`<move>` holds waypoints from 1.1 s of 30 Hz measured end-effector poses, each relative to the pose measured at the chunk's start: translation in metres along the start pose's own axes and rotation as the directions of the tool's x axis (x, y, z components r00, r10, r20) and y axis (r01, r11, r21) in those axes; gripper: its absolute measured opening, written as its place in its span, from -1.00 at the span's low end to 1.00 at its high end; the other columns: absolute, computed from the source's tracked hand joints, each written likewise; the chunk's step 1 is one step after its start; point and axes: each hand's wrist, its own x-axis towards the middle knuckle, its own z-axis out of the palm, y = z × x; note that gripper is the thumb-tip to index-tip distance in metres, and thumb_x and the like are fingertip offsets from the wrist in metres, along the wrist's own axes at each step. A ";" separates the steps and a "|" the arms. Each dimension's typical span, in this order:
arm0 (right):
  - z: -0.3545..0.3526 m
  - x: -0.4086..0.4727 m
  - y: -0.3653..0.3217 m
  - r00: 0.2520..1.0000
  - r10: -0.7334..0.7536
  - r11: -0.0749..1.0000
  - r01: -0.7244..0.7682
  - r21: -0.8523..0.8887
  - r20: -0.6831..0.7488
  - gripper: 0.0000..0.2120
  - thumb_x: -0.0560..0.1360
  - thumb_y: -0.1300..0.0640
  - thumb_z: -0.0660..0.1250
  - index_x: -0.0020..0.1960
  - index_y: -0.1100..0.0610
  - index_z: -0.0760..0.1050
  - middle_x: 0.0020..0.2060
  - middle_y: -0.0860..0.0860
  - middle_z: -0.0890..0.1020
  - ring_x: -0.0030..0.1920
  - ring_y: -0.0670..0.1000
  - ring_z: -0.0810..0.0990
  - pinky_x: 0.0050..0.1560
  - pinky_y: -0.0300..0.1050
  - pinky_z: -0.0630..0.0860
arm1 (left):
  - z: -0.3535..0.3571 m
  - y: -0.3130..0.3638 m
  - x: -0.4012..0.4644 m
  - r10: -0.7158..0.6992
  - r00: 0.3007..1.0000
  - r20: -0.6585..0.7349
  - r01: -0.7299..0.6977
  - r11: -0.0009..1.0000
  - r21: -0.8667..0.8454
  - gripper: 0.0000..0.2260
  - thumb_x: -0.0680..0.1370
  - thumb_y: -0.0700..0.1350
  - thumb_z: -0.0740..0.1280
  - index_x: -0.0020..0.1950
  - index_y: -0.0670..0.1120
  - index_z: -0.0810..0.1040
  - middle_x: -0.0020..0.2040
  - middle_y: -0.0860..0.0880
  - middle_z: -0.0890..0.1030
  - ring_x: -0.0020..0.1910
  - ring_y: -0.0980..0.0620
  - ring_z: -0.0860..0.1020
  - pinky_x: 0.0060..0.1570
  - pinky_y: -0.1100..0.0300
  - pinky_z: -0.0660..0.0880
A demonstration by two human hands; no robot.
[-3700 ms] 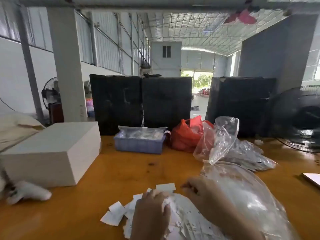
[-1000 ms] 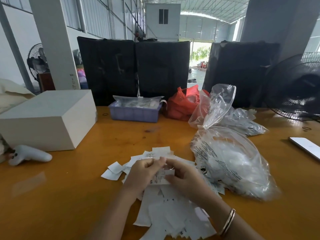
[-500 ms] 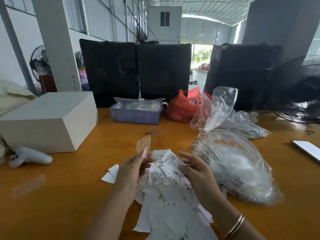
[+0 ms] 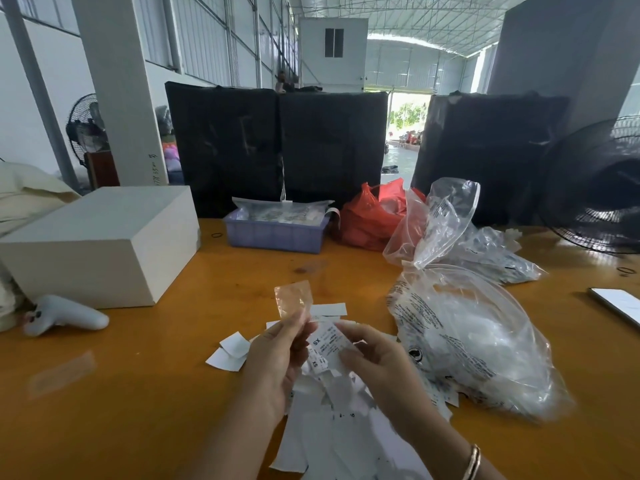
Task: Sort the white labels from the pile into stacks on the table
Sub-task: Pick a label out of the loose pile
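Observation:
A loose pile of white labels lies on the orange table in front of me, with a few stray labels off to its left. My left hand pinches a small clear plastic sleeve that stands upright above the pile. My right hand holds a small bunch of printed labels marked XS, raised just above the pile. Both hands are close together, nearly touching.
A large clear plastic bag lies right of the pile, with more bags behind it. A white box and a white controller sit at the left. A purple tray, a red bag, a fan and a phone are farther off.
My hands have drawn together again. The left hand still holds the clear sleeve up, and the right hand has closed on the printed labels.

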 end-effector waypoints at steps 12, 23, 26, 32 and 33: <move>0.000 0.006 -0.008 0.976 0.167 0.821 -0.215 0.529 0.138 -0.80 0.34 0.19 0.42 -0.06 0.20 0.69 -0.09 0.12 0.70 -0.17 -0.02 0.66 -0.19 -0.24 0.56 | 0.002 -0.008 -0.008 0.369 0.873 0.320 -0.484 0.564 0.669 -0.82 0.49 -0.06 0.41 -0.23 0.22 0.53 -0.47 0.39 0.51 -0.30 0.51 0.50 -0.42 0.54 0.40; -0.023 0.008 0.002 0.721 -0.664 0.567 0.659 -0.493 0.200 -0.81 0.45 0.17 0.34 -0.03 -0.05 0.64 0.05 -0.22 0.63 0.07 -0.16 0.60 0.12 -0.19 0.48 | -0.012 0.018 -0.002 -0.268 0.894 0.359 0.133 0.924 0.359 -0.35 0.49 0.31 0.10 -0.05 -0.21 0.70 -0.13 -0.22 0.67 -0.23 -0.07 0.63 -0.23 0.12 0.54; -0.020 0.006 0.001 0.658 -0.646 0.441 0.736 -0.514 0.387 -0.80 0.42 0.27 0.35 -0.06 0.03 0.65 0.12 -0.16 0.62 0.14 -0.15 0.56 0.16 -0.23 0.39 | -0.012 0.018 -0.004 -0.264 0.874 0.408 0.091 0.913 0.397 -0.51 0.38 0.24 0.30 0.02 -0.12 0.70 -0.03 -0.21 0.67 -0.07 -0.09 0.63 -0.02 0.05 0.57; -0.019 0.005 0.004 0.715 -0.571 0.512 0.694 -0.507 0.402 -0.81 0.39 0.30 0.39 -0.12 0.06 0.67 0.18 -0.15 0.60 0.21 -0.18 0.52 0.21 -0.28 0.39 | -0.009 0.015 -0.007 -0.132 0.901 0.412 -0.052 0.913 0.406 -0.61 0.39 0.26 0.26 0.05 0.11 0.69 0.04 0.05 0.69 0.07 0.07 0.64 0.02 0.15 0.57; -0.019 0.004 0.004 0.749 -0.553 0.571 0.660 -0.488 0.365 -0.82 0.39 0.31 0.38 -0.12 0.08 0.68 0.19 -0.14 0.60 0.21 -0.17 0.52 0.20 -0.26 0.42 | -0.010 0.015 -0.007 -0.132 0.893 0.430 -0.047 0.924 0.381 -0.60 0.38 0.28 0.28 0.06 0.11 0.69 0.05 0.03 0.69 0.08 0.05 0.64 0.03 0.14 0.57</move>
